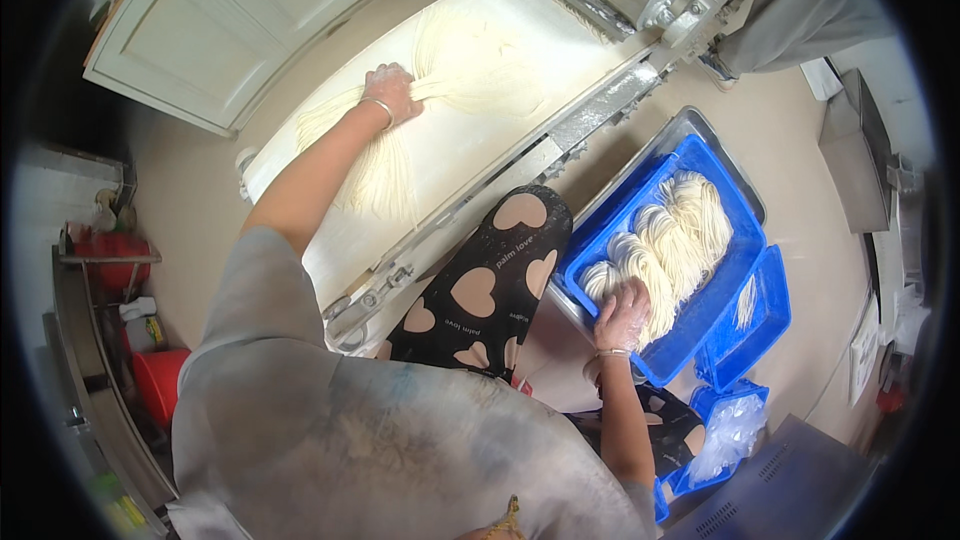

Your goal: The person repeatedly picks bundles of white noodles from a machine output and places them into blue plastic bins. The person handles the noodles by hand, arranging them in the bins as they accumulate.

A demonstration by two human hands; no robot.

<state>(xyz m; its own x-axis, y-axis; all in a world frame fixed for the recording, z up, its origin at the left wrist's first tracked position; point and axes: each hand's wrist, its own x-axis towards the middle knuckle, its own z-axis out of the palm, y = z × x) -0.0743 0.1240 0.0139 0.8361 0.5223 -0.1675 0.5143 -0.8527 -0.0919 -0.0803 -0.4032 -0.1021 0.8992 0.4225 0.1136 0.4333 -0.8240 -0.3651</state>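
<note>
My left hand [393, 93], dusted with flour, is closed around the narrow middle of a bunch of fresh noodles [382, 176]. The strands fan out on both sides of my fist over the white conveyor belt [457, 157]. Further along the belt lie more loose strands [457, 37]. My right hand [624, 315] rests on the near end of the coiled noodle bundles [679, 240] in a blue plastic crate [686, 345]. Its fingertips lie against the strands; whether they grip any I cannot tell.
A metal rail with a chain [570, 135] edges the belt, leading to a noodle machine [675, 11]. Another person's leg [802, 15] stands beside it. Under the crate is a metal tray [750, 180]. A second blue crate [757, 337] and a blue bin with clear plastic [727, 435] sit nearby.
</note>
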